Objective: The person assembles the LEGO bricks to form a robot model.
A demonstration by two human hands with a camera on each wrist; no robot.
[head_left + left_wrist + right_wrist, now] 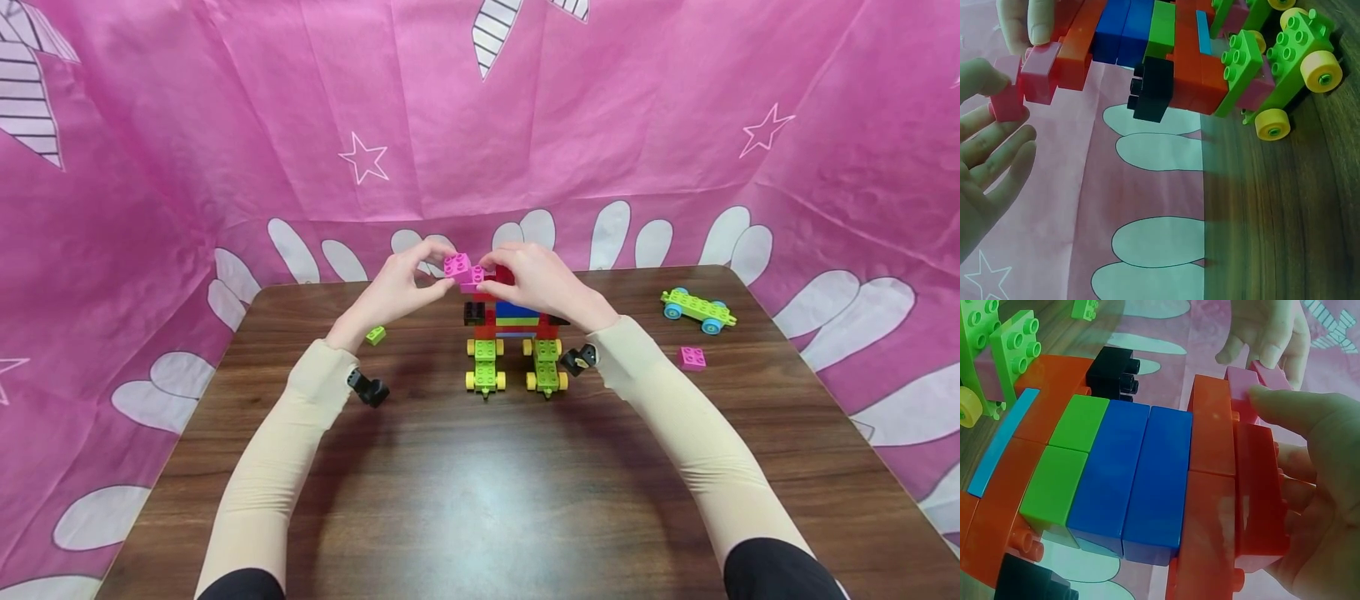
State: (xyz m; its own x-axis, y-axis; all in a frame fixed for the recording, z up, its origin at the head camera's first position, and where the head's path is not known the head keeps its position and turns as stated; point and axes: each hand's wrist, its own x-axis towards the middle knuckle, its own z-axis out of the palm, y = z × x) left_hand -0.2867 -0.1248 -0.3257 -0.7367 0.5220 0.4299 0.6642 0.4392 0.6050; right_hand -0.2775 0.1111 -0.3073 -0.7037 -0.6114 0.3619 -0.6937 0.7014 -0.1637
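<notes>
My left hand (pixel 399 285) pinches a pink brick (pixel 456 267) between thumb and fingers, at the top left of a tall brick figure. That brick sits against a second pink brick (pixel 1041 74), joined to the figure's top; whether the two are pressed fully together I cannot tell. My right hand (pixel 537 280) grips the top, its thumb on the second pink brick and its fingers behind a red brick (pixel 1260 494). Below are orange-red bricks, blue bricks (pixel 1129 475), green bricks (pixel 1063 450) and black side bricks (pixel 1152 89). Green wheeled bases (pixel 485 367) with yellow wheels carry the figure.
On the right of the wooden table (pixel 450 500) are a green wheeled base (pixel 697 308) with blue wheels and a loose pink brick (pixel 692 358). A small green brick (pixel 376 335) lies beneath the left wrist. Pink patterned cloth (pixel 427 108) hangs behind the table.
</notes>
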